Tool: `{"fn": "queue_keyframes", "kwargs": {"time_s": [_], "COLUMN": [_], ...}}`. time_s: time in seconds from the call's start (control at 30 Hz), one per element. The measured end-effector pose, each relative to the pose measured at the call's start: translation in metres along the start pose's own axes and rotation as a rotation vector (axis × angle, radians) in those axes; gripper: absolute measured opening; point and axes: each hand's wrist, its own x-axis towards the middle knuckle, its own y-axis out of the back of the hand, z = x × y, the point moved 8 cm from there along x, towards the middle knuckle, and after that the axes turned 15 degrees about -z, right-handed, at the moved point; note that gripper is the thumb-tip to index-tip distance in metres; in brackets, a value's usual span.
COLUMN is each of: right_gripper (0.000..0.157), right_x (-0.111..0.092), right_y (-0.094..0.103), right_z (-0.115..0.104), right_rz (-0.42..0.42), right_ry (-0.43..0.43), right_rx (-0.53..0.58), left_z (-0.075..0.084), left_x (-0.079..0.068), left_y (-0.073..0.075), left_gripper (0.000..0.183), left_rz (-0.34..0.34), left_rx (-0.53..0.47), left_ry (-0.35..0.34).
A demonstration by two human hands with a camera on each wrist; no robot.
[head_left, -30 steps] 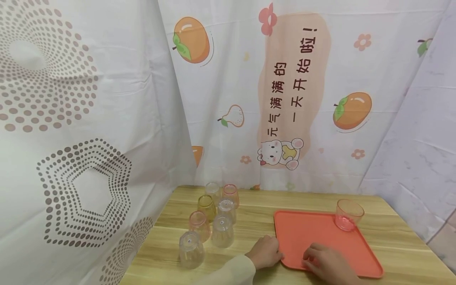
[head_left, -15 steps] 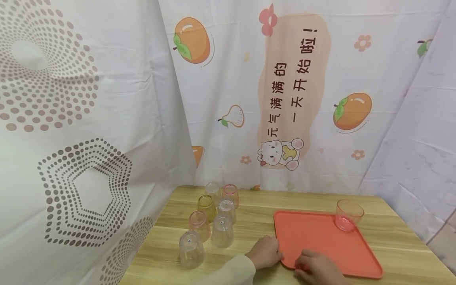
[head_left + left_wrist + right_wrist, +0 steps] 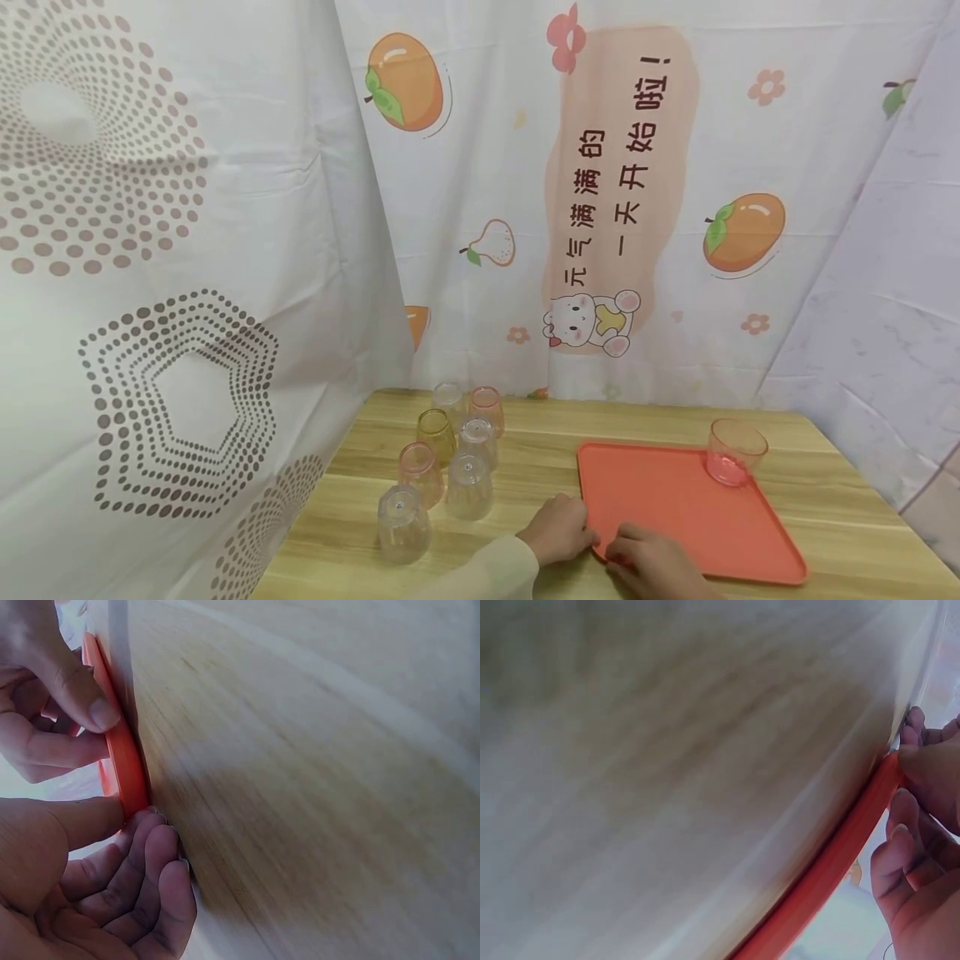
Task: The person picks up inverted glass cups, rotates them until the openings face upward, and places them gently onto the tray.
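A red tray (image 3: pixel 675 500) lies flat on the wooden table. My left hand (image 3: pixel 558 529) grips its near left corner, thumb on the rim and fingers curled at the outer side, as the left wrist view shows the tray edge (image 3: pixel 129 769) between them. Just right of it, my right hand (image 3: pixel 648 562) pinches the near rim, its thumb (image 3: pixel 79 694) on the outside and the other fingers bent over the inside. A pink see-through cup (image 3: pixel 731 467) stands mouth up at the tray's far right corner.
Several cups stand upside down on the table's left: a clear one (image 3: pixel 403 525) in front, a pink one (image 3: pixel 422 475), an amber one (image 3: pixel 437 437) and more behind. Printed curtains (image 3: pixel 480 333) hang behind the table and along both sides.
My right hand has slid left along the tray's near rim, closer to my left hand. The left hand, tray and cups have kept their places.
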Motion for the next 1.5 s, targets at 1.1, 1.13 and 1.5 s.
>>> {"fn": "queue_keyframes", "kwargs": {"time_s": [1.1,1.13,1.5], "right_gripper": [0.014,0.014,0.020], "right_x": [0.007,0.007,0.005], "right_y": [-0.007,-0.007,-0.001], "right_z": [0.003,0.002,0.000], "right_rz": [-0.125,-0.122,-0.084], "right_ry": [-0.097,-0.093,-0.089], "right_rx": [0.095,0.091,0.046], "left_z": [-0.033,-0.037,-0.073], "left_x": [-0.082,-0.087,-0.134], "left_y": [0.078,0.080,0.107], "left_gripper": [0.021,0.018,0.012], "left_rz": [0.184,0.177,0.176], "left_rx": [0.225,0.213,0.187], "left_ry": [-0.220,-0.232,-0.330]}}
